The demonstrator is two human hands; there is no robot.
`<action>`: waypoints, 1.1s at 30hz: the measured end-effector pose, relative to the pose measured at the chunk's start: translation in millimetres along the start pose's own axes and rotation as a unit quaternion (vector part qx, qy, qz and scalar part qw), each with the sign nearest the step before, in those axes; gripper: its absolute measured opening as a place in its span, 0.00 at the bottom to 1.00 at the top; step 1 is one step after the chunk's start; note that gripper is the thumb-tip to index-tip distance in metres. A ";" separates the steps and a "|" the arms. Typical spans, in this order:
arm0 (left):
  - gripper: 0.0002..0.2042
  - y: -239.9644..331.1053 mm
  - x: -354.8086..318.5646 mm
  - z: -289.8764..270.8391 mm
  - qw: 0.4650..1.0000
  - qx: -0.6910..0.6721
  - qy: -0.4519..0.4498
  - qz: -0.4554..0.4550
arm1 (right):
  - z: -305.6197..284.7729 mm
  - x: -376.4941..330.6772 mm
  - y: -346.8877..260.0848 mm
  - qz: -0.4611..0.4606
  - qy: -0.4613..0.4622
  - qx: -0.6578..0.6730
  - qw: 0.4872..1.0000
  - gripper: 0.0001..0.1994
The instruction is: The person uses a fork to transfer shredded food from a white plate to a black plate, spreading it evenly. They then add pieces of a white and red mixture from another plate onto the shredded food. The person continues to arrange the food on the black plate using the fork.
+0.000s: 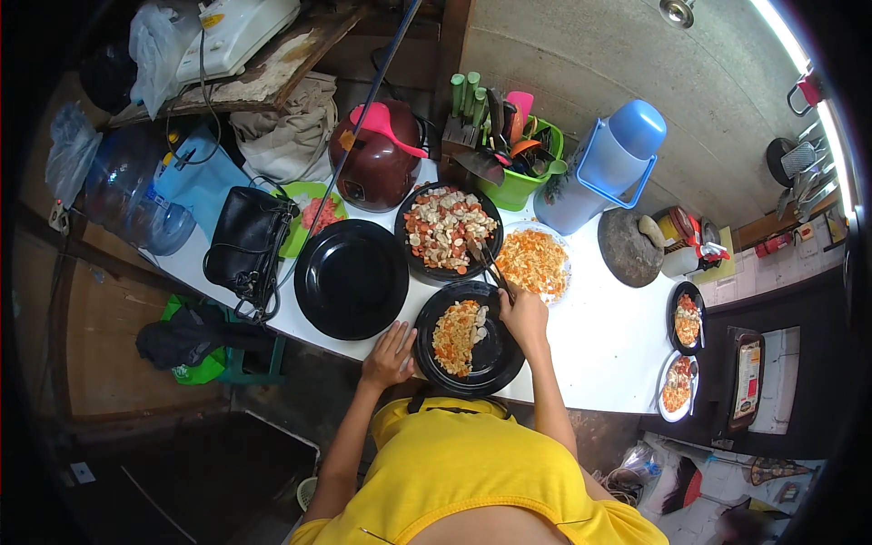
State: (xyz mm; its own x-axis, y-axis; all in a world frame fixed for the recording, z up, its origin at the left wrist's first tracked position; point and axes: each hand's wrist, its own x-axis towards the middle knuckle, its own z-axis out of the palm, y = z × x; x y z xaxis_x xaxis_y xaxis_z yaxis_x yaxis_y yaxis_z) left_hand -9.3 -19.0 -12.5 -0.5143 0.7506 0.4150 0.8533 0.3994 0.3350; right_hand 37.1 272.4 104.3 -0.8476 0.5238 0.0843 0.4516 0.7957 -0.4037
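My right hand (525, 320) is closed around dark tongs (491, 269). Their tips reach into the sliced sausage and pale pieces (450, 222) heaped on a black plate (401, 243). Nearest me lies another black plate (500, 356), with orange-flecked rice (453, 340) on its left half and a few pale slices (480, 322) along the rice's right side. My left hand (391, 356) lies flat with fingers apart at this plate's left rim; whether it touches is hard to tell. An empty black plate (351, 279) sits farther left.
Orange-and-white shredded food (527, 259) fills a plate behind my right hand. A blue jug (601, 168), green utensil basket (522, 189) and maroon rice cooker (380, 159) line the back. A black bag (250, 241) is at left. Two served plates (688, 318) stand at the right edge.
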 end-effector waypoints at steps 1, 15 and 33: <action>0.28 -0.2 0.2 -0.2 1.000 0.001 0.001 0.001 | 0.7 0.4 1.0 0.008 -0.001 0.008 1.000 0.12; 0.28 0.8 -0.8 -1.4 1.000 0.009 0.004 0.001 | -14.9 20.7 -1.1 0.018 -0.021 -0.027 0.999 0.15; 0.29 -0.2 -1.3 -0.7 1.000 0.006 0.007 0.005 | -37.3 49.5 5.5 0.149 -0.257 0.310 0.903 0.17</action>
State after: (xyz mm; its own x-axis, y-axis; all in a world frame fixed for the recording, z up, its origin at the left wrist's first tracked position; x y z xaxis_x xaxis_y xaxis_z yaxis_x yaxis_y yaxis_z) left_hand -8.8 -20.4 -12.5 -0.5072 0.7468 0.4301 0.8592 0.3986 0.3209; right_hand 8.0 314.0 140.2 -0.8034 0.3490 -0.4825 0.5737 0.2362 -0.7843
